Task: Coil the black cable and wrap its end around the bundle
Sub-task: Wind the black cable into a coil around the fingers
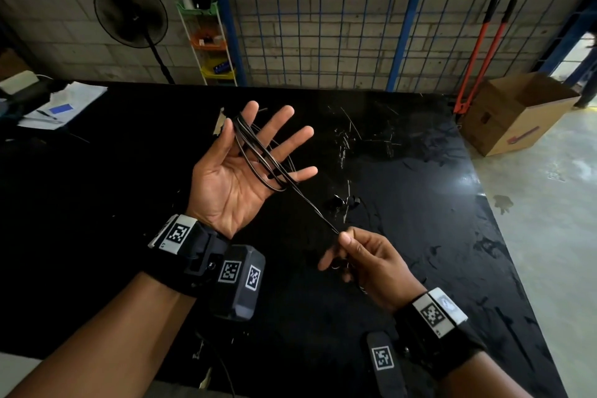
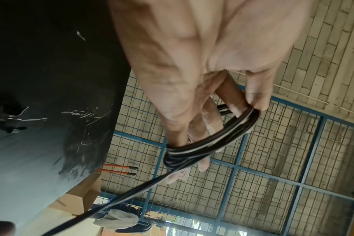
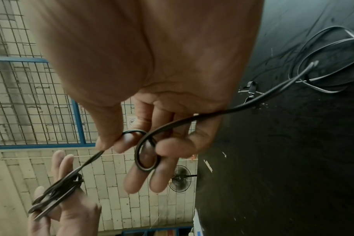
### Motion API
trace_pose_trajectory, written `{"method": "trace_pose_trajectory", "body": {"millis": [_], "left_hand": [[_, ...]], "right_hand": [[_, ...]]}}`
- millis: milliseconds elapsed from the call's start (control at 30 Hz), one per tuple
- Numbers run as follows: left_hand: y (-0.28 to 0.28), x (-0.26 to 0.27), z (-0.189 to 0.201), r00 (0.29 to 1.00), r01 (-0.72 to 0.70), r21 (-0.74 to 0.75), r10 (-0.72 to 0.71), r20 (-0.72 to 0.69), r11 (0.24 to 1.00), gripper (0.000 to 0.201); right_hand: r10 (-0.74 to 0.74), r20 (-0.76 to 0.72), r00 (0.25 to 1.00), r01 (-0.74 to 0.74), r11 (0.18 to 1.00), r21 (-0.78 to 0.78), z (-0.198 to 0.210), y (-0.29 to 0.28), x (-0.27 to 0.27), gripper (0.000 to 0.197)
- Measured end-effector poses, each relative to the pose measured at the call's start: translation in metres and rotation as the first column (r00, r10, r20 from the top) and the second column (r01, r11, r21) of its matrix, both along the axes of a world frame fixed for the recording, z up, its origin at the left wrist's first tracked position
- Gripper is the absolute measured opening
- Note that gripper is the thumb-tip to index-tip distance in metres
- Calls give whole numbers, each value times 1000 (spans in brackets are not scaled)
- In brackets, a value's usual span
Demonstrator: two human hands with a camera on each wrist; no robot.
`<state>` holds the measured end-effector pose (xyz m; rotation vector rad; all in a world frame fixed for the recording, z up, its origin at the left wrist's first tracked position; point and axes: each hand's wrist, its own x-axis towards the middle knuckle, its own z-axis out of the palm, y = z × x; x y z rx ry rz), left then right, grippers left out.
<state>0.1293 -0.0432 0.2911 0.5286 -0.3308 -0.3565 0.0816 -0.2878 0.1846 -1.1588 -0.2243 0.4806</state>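
Item: black cable [image 1: 258,152], thin, flat.
Coil: several loops wound around the spread fingers [image 1: 287,139] of the raised left hand [image 1: 232,178].
Free run: taut from coil to right hand [image 1: 365,265], pinched there.
Tail: loose loops on the table [image 3: 293,159].

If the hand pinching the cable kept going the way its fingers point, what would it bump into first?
Probably the left hand. The right hand points along the taut black cable toward the loops on those spread fingers; depth is unclear.
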Motion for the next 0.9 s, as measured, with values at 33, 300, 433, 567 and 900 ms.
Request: {"method": "trace_pose_trajectory", "body": {"millis": [33,300,433,567,900], "left_hand": [[1,-1,0,1000,-2,-15,2,-5,1000,42],[14,-7,7,1000,-29,-75,28,-6,997,40],[21,-9,11,1000,3,-81,-4,-4,997,40],[6,-26,3,979,205,-28,-205,10,978,39],[-17,-56,-45,930,367,482,-301,-211,796,41]], "right_hand": [[-1,6,1000,1,1000,12,-1,-1,1,49],[-80,-49,996,78,996,-53,-20,-10,1,27],[-89,40,995,98,919,-381,-28,-20,11,47],[-22,178,984,133,757,-640,-36,-21,32,29],[-265,312,912,400,739,-542,42,-12,87,22]]}}
